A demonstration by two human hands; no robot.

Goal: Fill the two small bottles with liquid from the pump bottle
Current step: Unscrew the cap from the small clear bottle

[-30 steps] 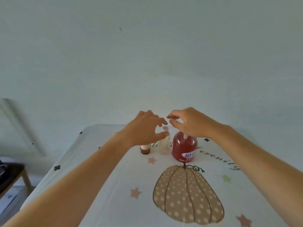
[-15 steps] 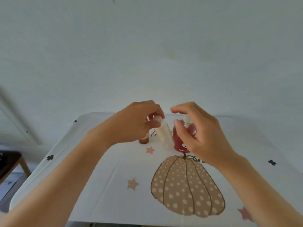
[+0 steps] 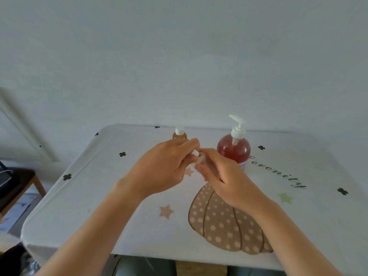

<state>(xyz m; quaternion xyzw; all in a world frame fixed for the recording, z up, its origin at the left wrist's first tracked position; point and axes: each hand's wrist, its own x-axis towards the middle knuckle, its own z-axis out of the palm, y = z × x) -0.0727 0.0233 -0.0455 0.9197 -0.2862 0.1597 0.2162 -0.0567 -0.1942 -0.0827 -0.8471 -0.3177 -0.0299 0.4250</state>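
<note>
Both hands are raised together over the middle of the bench (image 3: pixel 95 196). The left hand (image 3: pixel 163 168) has its fingers curled round a small white bottle (image 3: pixel 193 159), of which only a short stretch shows between the two hands. The right hand (image 3: pixel 225 180), at 3 o'clock of the left, pinches the exposed end of that bottle with thumb and fingertips. Whether this end carries a cap cannot be told. The white bottle is held off the bench, and its fill level is hidden. A second small bottle, the amber bottle (image 3: pixel 179 134), stands upright at 12 o'clock of the left hand with a white cap on and amber liquid inside; its lower part is hidden behind the knuckles. The pump bottle (image 3: pixel 234 150) stands upright at 1 o'clock of the hands, near them but untouched. It holds red liquid, and its white nozzle points toward 10 o'clock. The bench carries a white cloth (image 3: pixel 308 220) printed with a spotted pumpkin (image 3: pixel 225 230) at 6 o'clock of the hands, along with stars and black clovers. A dark side table (image 3: pixel 20 181) stands off the bench at 9 o'clock.
</note>
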